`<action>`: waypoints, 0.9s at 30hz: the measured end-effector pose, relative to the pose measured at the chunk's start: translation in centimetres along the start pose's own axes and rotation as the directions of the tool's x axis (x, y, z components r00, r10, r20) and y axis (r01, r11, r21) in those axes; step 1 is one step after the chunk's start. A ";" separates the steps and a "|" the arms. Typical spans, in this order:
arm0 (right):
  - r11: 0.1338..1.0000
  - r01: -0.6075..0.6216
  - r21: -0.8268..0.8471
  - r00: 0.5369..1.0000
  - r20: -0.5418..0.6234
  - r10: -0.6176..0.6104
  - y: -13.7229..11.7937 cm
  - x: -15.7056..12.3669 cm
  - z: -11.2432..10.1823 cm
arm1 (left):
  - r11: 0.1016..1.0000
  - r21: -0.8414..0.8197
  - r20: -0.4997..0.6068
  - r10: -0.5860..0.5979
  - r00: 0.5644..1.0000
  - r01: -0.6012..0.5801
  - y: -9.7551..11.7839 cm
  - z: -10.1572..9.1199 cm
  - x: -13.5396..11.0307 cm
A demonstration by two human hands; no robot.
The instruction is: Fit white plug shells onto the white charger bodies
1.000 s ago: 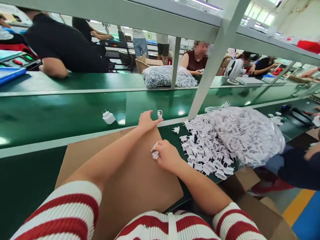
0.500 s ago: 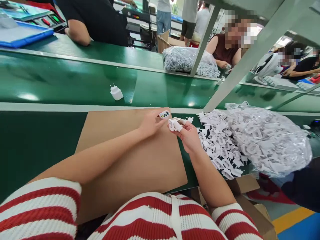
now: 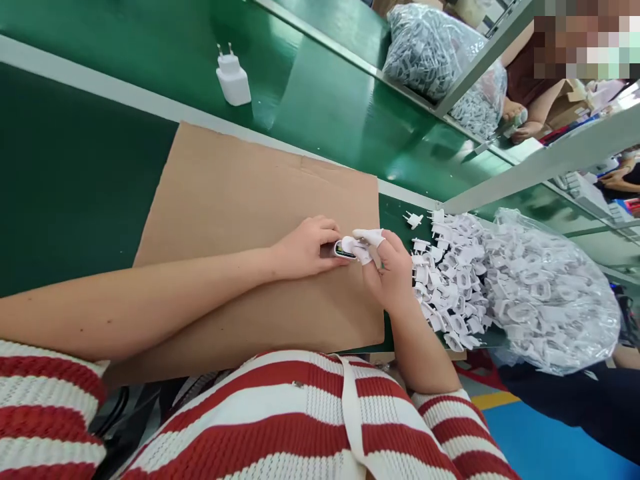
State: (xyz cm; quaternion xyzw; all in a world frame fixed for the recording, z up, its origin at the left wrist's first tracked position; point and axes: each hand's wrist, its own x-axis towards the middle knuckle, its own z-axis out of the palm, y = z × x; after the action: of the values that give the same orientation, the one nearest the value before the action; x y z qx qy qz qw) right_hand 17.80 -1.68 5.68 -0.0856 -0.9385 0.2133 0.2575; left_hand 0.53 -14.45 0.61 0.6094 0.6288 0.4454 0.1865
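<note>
My left hand (image 3: 311, 248) is closed around a white charger housing (image 3: 338, 253), its open end turned right and showing dark and green-yellow parts inside. Closed at that open end is my right hand (image 3: 393, 270), wearing white finger covers on the thumb and fingers. Between those fingertips is a white plug cap (image 3: 349, 245), touching or very near the housing; the fingers partly hide it. Below both hands lies a brown cardboard sheet (image 3: 240, 187). Beside my right hand spreads a pile of loose white plug caps (image 3: 453, 287) with pins.
A white two-pin charger (image 3: 234, 83) stands on the green surface beyond the cardboard. Right of the pile lies a clear bag of plug caps (image 3: 555, 287). Another filled bag (image 3: 425, 50) sits across the line, near a co-worker's hands. A slanted metal post (image 3: 540, 163) rises at right.
My right hand has brought the plug cap against or close to the housing's open end. The view has tilted down and turned, so the charger beyond appears larger.
</note>
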 end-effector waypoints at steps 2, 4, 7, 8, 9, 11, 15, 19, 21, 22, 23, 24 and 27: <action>0.998 0.021 -0.059 0.999 0.034 -0.019 -0.6 0.0 0.3 | 1.000 0.000 -0.009 0.011 1.000 -0.011 -0.1 0.1 0.0; 0.994 0.028 -0.107 0.999 0.044 -0.024 -0.9 0.0 0.6 | 1.000 -0.005 -0.022 0.013 1.000 -0.013 -0.1 0.1 -0.1; 0.992 0.039 -0.117 0.998 0.043 -0.035 -0.9 0.1 0.9 | 1.000 -0.017 -0.024 -0.002 1.000 0.001 -0.1 0.2 -0.1; 0.992 0.048 -0.118 0.998 0.041 -0.043 -0.9 0.2 0.9 | 1.000 -0.019 -0.023 -0.007 1.000 0.007 -0.1 0.2 -0.1; 0.991 0.056 -0.125 0.998 0.036 -0.052 -0.9 0.2 1.0 | 1.000 -0.020 -0.019 -0.012 1.000 0.011 -0.1 0.1 -0.1; 0.986 0.059 -0.156 0.998 0.024 -0.056 -0.9 0.3 1.0 | 1.000 -0.019 -0.016 -0.018 1.000 0.018 0.0 0.2 -0.1; 0.983 -0.020 -0.184 0.998 0.055 0.031 -1.4 0.1 0.9 | 0.999 0.000 -0.024 -0.038 0.999 0.038 0.2 0.3 -0.1; 0.976 -0.121 -0.180 0.988 0.073 0.136 -1.8 -0.2 1.1 | 0.998 0.005 -0.036 -0.058 0.998 0.059 0.2 0.3 -0.1; 0.968 -0.117 -0.220 0.990 0.055 0.132 -1.8 -0.1 1.2 | 0.998 0.012 -0.037 -0.054 0.998 0.055 0.1 0.1 0.0; 0.963 -0.106 -0.249 0.991 0.049 0.122 -1.9 -0.1 1.3 | 0.999 0.017 -0.035 -0.047 0.998 0.048 0.0 0.0 0.0; 0.956 -0.095 -0.279 0.992 0.052 0.114 -1.9 -0.1 1.4 | 0.999 0.023 -0.028 -0.039 0.999 0.040 0.1 0.0 -0.1; 0.949 -0.084 -0.305 0.992 0.063 0.108 -2.0 -0.1 1.4 | 0.999 0.031 -0.020 -0.034 0.999 0.034 0.1 0.0 -0.1; 0.939 -0.054 -0.341 0.987 0.127 0.102 -2.2 -0.4 1.8 | 0.997 0.058 -0.005 -0.056 0.998 0.056 0.3 0.1 -0.5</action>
State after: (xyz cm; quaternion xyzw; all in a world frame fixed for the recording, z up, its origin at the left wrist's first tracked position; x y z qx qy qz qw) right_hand 17.14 -4.42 5.11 -0.1499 -0.9730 0.0657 0.1627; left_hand 0.86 -14.95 0.67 0.5960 0.6587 0.4224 0.1802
